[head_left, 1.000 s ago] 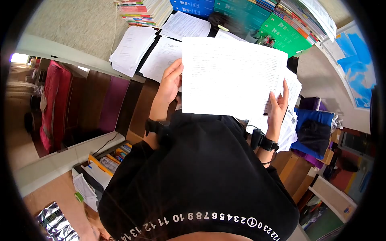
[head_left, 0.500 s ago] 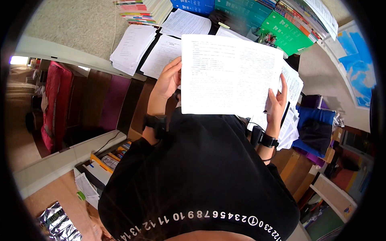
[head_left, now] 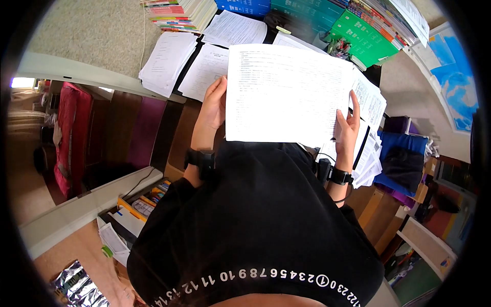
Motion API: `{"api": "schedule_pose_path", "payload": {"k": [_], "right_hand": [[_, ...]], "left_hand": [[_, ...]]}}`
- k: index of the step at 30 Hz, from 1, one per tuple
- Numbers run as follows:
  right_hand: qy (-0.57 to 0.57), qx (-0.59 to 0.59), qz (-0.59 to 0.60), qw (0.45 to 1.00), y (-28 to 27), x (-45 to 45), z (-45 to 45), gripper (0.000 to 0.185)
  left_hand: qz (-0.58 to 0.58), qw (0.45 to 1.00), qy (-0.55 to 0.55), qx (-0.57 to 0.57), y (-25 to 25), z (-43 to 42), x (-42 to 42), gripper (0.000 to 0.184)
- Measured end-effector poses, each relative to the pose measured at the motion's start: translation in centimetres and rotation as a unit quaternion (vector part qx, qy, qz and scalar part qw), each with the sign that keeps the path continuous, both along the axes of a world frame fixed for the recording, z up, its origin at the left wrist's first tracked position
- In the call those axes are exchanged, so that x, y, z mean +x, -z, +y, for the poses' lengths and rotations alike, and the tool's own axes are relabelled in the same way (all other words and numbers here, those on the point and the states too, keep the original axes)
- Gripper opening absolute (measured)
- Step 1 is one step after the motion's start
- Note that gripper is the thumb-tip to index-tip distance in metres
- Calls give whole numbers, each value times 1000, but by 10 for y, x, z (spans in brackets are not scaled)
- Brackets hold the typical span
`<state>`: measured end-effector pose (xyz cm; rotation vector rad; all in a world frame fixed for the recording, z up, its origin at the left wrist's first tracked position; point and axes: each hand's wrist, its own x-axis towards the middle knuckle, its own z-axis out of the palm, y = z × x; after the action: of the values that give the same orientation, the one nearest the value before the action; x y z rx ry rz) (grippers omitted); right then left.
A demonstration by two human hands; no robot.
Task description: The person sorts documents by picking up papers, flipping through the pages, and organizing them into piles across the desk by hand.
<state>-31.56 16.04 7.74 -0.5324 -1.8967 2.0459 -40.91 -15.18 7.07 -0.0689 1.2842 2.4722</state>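
Note:
A wide white sheet of printed paper [head_left: 289, 94] is held up in front of my chest, above the desk's edge. My left hand [head_left: 212, 105] grips its left edge, with the fingertips partly hidden behind it. At the right edge, my right hand [head_left: 348, 122] pinches the paper between the thumb in front and the fingers at the side and back. Rows of small print cover the page, too faint to read. Whether it is one sheet or several together, I cannot tell. Each wrist wears a black band.
Paper stacks [head_left: 166, 64] lie on the desk at the left, and more loose papers [head_left: 369, 100] at the right. Books [head_left: 179, 14], blue and green file boxes [head_left: 363, 38] and a pen holder [head_left: 338, 48] line the back. An open drawer [head_left: 135, 207] sits at lower left.
Both hands and the paper have shifted slightly left, the right hand more than the left. The paper looks a little narrower and its lower edge sits slightly higher. The grip stays.

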Motion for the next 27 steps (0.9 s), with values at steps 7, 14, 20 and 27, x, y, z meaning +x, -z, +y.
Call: {"api": "schedule_pose_path", "payload": {"k": [7,14,20,27], "right_hand": [[-4,-19,-1,1000,4,0,-10,60],[-22,-69,-8,997,13,1,-18,60],[-45,-98,-18,994,11,1,-29,60],[-117,29,-51,991,64,4,-38,46]], "left_hand": [[-15,999,-35,-21,3,1,5,34],[-56,989,-110,-78,-59,20,34,34],[7,990,-106,-89,-46,19,37,35],[-43,998,-13,-45,-21,65,15,39]]}}
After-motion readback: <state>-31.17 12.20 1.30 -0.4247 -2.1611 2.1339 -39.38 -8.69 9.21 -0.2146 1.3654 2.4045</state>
